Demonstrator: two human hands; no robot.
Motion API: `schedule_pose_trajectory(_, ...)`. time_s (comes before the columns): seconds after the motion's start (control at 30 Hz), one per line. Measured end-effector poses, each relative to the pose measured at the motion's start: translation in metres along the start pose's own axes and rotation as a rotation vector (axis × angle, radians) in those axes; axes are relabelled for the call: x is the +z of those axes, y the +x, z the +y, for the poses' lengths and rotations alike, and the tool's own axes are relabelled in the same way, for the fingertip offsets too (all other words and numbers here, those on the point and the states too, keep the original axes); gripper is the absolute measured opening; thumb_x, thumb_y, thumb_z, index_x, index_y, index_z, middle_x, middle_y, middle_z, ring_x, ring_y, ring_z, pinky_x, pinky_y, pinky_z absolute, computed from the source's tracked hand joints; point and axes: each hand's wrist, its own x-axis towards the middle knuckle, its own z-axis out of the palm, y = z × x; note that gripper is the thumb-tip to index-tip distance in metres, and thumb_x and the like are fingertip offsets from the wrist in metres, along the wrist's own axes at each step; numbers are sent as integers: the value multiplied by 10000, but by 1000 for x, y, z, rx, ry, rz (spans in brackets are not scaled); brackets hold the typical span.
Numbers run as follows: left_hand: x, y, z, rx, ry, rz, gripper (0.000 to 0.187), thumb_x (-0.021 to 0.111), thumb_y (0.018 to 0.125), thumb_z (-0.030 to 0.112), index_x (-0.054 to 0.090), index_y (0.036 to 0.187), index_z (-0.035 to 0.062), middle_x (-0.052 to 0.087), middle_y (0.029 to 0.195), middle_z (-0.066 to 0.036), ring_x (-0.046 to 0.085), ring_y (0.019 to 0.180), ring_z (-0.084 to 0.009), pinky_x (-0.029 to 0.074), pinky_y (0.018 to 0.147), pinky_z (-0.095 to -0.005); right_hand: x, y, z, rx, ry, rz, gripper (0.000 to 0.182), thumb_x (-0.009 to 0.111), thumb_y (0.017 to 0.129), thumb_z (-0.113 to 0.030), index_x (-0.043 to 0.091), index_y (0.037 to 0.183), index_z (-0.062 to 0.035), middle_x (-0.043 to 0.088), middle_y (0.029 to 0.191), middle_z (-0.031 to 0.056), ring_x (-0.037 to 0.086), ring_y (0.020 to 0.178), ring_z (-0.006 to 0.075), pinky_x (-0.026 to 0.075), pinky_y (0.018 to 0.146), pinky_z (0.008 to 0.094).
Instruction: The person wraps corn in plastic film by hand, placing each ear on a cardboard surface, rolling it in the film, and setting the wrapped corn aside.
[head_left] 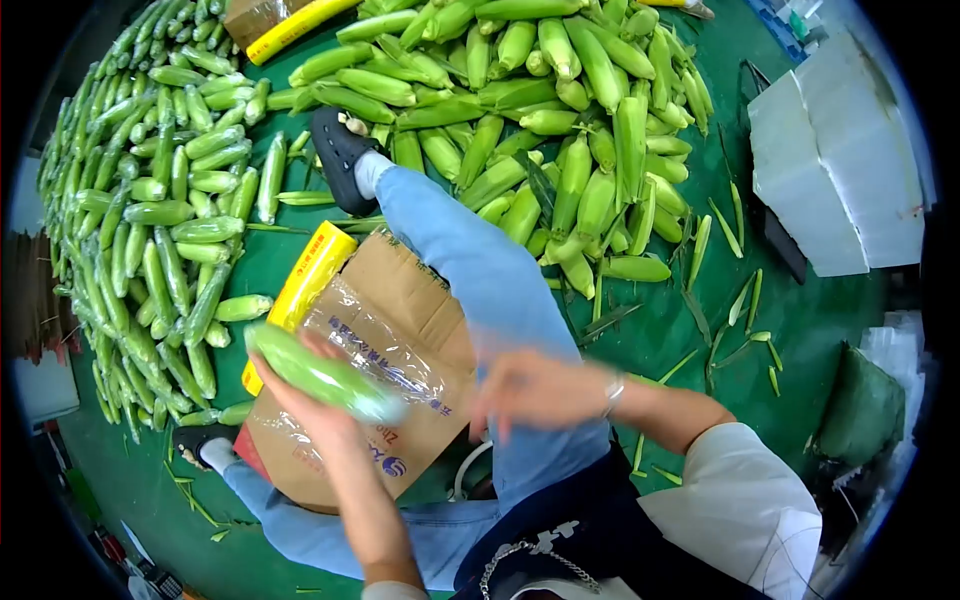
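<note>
Now the left hand (315, 405) grips a wrapped corn ear (322, 375), fingers curled under it, the ear lying across the palm above the cardboard sheet (400, 300). Just beside its tip, the right hand (540, 390) hovers blurred, fingers loosely spread, holding nothing I can make out.

The green floor (800, 320) holds it all — a big heap of corn (560, 110) ahead, another long pile of corn (150, 200) on the left. Loose husk leaves (735, 300) lie near white foam boxes (840, 170) — and a flat cardboard sheet (400, 300).
</note>
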Motion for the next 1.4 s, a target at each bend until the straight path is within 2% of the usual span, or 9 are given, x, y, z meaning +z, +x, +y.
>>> schedule_pose_trajectory(0.1,-36,152,57,62,-38,78,550,535,889,521,438,1240,110,554,1105,-126,574,966,-278,494,861,-425,-123,0,4,262,-725,1209,284,564,919,-165,499,1150,-13,619,754,61,587,666,128,472,603,259)
schedule_pose_trajectory(0.27,0,288,234,619,449,-153,696,276,946,502,311,1397,-28,364,1427,-224,386,1297,-390,275,1094,-585,-318,-42,151,531,-1501,1534,823,697,728,-592,535,1028,158,653,881,249,645,783,294,497,681,398)
schedule_pose_trajectory(0.37,12,281,328,604,84,-271,740,383,954,492,-1,1493,160,51,1559,-133,171,1380,-464,180,1079,-682,-373,-58,146,913,-888,1325,1016,733,635,-626,474,1166,201,562,1178,327,564,1104,376,430,945,420)
schedule_pose_trajectory(0.5,-14,168,329,755,1138,-159,462,528,920,374,494,1248,50,559,1208,-148,565,1061,-281,442,924,-375,-248,-44,62,266,151,1265,482,698,813,-292,571,1127,51,646,989,141,632,837,255,520,670,337)
schedule_pose_trajectory(0.6,-121,45,241,517,1768,186,275,599,873,267,634,896,-4,639,818,-92,598,766,-195,473,701,-318,-139,-65,10,201,-120,1253,552,669,835,-179,457,1296,39,575,1167,134,574,1045,225,476,870,324)
schedule_pose_trajectory(0.87,-201,-141,34,220,2155,428,429,684,800,399,574,1000,36,654,823,-191,637,760,-375,500,671,-458,56,81,-2,-416,-914,263,620,687,704,5,474,1285,-35,517,1231,149,492,1169,323,373,1006,378)
schedule_pose_trajectory(1.0,-227,-120,33,436,2039,316,270,590,863,271,576,751,26,610,700,-182,631,679,-341,482,624,-458,90,171,101,-435,-829,-66,621,697,707,-30,486,1289,-81,510,1233,132,467,1178,311,365,1008,382)
schedule_pose_trajectory(1.13,-230,-155,83,50,578,178,254,475,912,138,536,695,20,544,632,-58,509,537,-146,396,498,-316,82,163,119,-343,-907,-221,647,695,704,-33,475,1308,-113,506,1222,122,473,1157,317,368,1004,389)
schedule_pose_trajectory(1.4,-167,-72,64,635,892,47,187,537,917,160,593,901,-17,634,888,-138,588,876,-282,467,829,-389,78,171,101,-153,-1151,-461,683,720,702,-117,453,1329,-160,493,1238,109,468,1158,320,380,966,417)
